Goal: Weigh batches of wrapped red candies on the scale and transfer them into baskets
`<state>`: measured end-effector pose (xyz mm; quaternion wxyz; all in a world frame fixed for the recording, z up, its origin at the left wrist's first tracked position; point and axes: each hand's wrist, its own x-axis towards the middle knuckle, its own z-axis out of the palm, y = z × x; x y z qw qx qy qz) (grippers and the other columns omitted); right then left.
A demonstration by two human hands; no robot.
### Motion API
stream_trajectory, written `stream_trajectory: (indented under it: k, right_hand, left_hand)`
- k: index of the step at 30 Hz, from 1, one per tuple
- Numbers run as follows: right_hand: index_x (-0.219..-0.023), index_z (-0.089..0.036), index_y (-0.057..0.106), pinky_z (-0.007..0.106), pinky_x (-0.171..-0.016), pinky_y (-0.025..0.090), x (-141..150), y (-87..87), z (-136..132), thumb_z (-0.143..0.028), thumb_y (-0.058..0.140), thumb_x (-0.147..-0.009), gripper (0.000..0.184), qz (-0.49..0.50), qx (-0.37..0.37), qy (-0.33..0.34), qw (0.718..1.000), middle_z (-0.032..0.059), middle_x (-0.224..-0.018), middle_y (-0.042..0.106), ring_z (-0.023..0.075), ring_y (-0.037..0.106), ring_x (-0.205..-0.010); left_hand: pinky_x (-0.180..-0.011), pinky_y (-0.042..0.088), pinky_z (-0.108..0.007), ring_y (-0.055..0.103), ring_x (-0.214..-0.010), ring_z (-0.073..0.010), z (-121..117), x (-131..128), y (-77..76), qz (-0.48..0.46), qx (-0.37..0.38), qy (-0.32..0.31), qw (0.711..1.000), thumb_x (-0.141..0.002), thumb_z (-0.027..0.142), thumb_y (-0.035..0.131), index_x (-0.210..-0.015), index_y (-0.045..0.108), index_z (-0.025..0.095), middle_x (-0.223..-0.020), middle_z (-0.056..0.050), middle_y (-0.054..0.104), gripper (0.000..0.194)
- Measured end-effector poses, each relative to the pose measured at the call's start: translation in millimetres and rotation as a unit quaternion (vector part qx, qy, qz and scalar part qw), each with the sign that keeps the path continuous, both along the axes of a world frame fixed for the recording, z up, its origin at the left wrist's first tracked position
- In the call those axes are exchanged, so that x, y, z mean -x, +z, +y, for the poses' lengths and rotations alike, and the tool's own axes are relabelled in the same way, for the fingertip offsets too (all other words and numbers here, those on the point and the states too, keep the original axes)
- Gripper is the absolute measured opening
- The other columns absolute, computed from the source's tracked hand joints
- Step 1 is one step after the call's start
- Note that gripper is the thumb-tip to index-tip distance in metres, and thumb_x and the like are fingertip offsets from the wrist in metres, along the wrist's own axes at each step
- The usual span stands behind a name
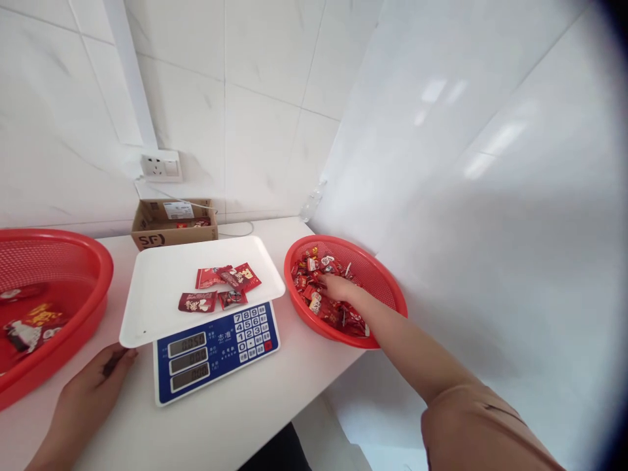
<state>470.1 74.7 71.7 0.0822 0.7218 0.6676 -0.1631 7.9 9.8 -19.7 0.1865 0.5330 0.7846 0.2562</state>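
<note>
My right hand (336, 288) reaches into the right red basket (387, 288), among many small red-wrapped snack packets (328, 314). Its fingertips dip between the packets, so what they grip is hidden. Beside the near left corner of the white scale tray (161, 281), my left hand (101, 379) is low over the table with its fingers curled together. A dark patch shows between thumb and fingers; I cannot make out whether it is an object or shadow. Several red and maroon packets (238, 278) lie on the tray. Below it, the blue scale panel (220, 350) has lit digits.
Another red basket (98, 281) with a few packets stands at the left edge. Behind the scale sits an open cardboard box (174, 232) holding some red packets. A wall socket (161, 165) with a cable is above it. A smooth white wall (466, 248) closes off the right.
</note>
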Motion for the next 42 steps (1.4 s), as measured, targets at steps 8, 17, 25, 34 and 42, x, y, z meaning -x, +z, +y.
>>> stream_trajectory:
  k: [8, 17, 25, 34, 42]
  right_hand:
    - [-0.105, -0.016, 0.056, 0.035, -0.075, 0.049, -5.0, -4.2, 1.1, -0.033, 0.052, -0.086, 0.025, -0.036, 0.031, -0.027, 0.998, 0.005, -0.104, 0.059, 0.0159, 0.059, -0.087]
    - [-0.078, -0.02, 0.055, 0.024, -0.06, 0.042, 51.1, 57.2, -6.2, -0.046, 0.044, -0.081, 0.028, 0.113, -0.172, 0.03, 0.978, 0.0015, -0.078, 0.064, 0.0152, 0.059, -0.072]
    - [-0.082, -0.018, 0.057, 0.021, -0.051, 0.044, 164.2, 50.8, 9.5, -0.035, 0.047, -0.082, 0.019, 0.403, -0.079, 0.109, 0.905, -0.0002, -0.066, 0.063, 0.0107, 0.058, -0.055]
    - [-0.118, -0.028, 0.053, 0.033, -0.08, 0.046, 130.0, 62.9, -47.4, -0.037, 0.046, -0.083, 0.037, 0.187, -0.155, 0.133, 0.961, 0.0023, -0.109, 0.064, 0.0201, 0.061, -0.091]
    - [-0.132, -0.023, 0.039, 0.04, -0.088, 0.044, 81.4, 0.2, -99.5, -0.042, 0.038, -0.084, 0.051, 0.102, -0.196, 0.036, 0.975, 0.0073, -0.131, 0.049, 0.0261, 0.048, -0.117]
  left_hand:
    - [-0.079, 0.044, -0.03, 0.059, -0.088, -0.0193, 3.2, 1.6, 8.8, -0.07, 0.043, -0.045, 0.996, -0.07, 0.053, 0.043, -0.089, 0.056, 0.031, -0.094, 0.004, 0.066, 0.032]
    - [-0.069, 0.046, -0.025, 0.061, -0.079, -0.0189, -3.9, -4.2, 11.7, -0.08, -0.026, -0.065, 0.994, -0.073, 0.048, 0.044, -0.088, 0.058, 0.025, -0.085, 0.001, 0.067, 0.031]
    - [-0.07, 0.047, -0.027, 0.061, -0.078, -0.0192, -7.1, -6.4, 14.0, -0.099, -0.065, -0.065, 0.991, -0.074, 0.046, 0.045, -0.088, 0.059, 0.024, -0.085, -0.001, 0.067, 0.03]
    - [-0.073, 0.045, -0.026, 0.06, -0.08, -0.0177, -9.6, -6.7, 11.2, -0.123, -0.078, -0.079, 0.986, -0.076, 0.043, 0.044, -0.087, 0.059, 0.023, -0.087, 0.0, 0.067, 0.027]
    - [-0.072, 0.043, -0.025, 0.059, -0.08, -0.0161, -7.4, -5.1, 4.2, -0.138, -0.058, -0.076, 0.986, -0.077, 0.043, 0.044, -0.09, 0.059, 0.023, -0.088, 0.001, 0.066, 0.028]
